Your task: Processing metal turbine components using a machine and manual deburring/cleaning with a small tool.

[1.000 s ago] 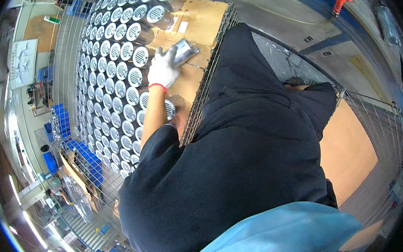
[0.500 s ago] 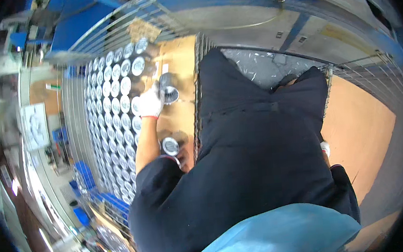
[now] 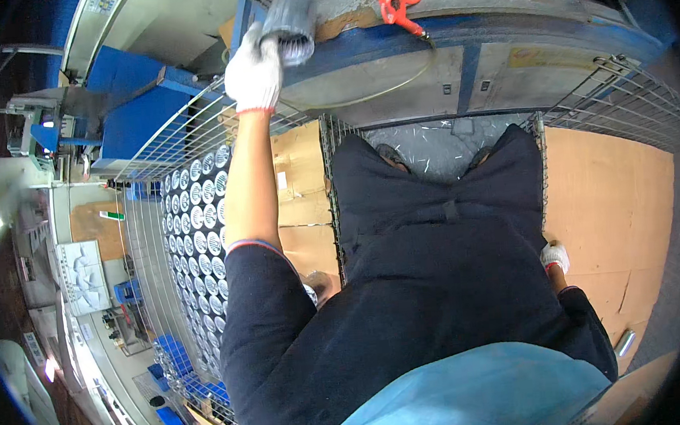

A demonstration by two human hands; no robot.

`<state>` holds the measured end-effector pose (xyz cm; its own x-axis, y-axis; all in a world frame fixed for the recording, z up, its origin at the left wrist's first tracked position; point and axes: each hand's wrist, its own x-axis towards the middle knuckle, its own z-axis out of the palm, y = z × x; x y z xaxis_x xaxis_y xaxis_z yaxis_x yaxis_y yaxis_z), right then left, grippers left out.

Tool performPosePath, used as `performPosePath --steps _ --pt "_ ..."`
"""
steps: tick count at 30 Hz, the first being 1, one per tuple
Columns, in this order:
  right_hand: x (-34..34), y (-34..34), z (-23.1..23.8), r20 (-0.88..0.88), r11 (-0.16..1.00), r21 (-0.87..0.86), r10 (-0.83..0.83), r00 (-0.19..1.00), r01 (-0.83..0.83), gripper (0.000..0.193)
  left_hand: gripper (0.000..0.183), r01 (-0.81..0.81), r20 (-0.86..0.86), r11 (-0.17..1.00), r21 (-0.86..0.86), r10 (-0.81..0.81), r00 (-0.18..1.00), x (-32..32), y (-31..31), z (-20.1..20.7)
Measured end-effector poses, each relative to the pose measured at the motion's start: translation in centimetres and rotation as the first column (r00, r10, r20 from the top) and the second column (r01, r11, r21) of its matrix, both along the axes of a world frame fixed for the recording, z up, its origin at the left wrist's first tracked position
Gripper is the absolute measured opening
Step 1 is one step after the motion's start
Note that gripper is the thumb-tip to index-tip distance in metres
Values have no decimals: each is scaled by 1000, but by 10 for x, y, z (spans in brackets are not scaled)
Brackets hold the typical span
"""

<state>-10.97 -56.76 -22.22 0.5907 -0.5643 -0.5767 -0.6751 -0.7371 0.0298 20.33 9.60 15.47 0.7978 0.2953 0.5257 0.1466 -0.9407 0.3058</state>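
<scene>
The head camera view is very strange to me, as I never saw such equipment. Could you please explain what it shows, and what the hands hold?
There is no robot here: a person works with gloved hands. A fisheye camera on their head looks down, so straight edges bend. The dark clothes in the middle are the wearer's own.

The left hand holds a grey, hollow cylinder. The right hand is beside the cardboard sheet on the right; whether it holds anything is unclear. On the left, many round-topped cylinders stand in rows inside a wire cage. A red tool lies ahead.
</scene>
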Motion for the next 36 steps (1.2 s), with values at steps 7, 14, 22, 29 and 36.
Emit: performPosePath --steps 7,14,22,29,36 --pt "-8 14 22 70 998 -20 -57 996 58 49 42 -2 -89 993 117 12 996 91 -6 -8" --pt "-9 18 28 144 998 -62 -11 990 20 48 61 -61 -169 994 90 76 983 84 -15 7" --pt "-22 2 -26 153 984 -180 31 988 -3 38 94 58 374 991 -124 -8 927 -25 -23 -35" --pt "-9 -7 -65 275 994 -76 91 957 -73 29 82 169 146 324 -931 -92 985 -196 -85 -148" --pt "34 7 -56 175 982 109 134 975 -154 27 63 -102 -127 -186 -977 131 983 -271 -65 -149"
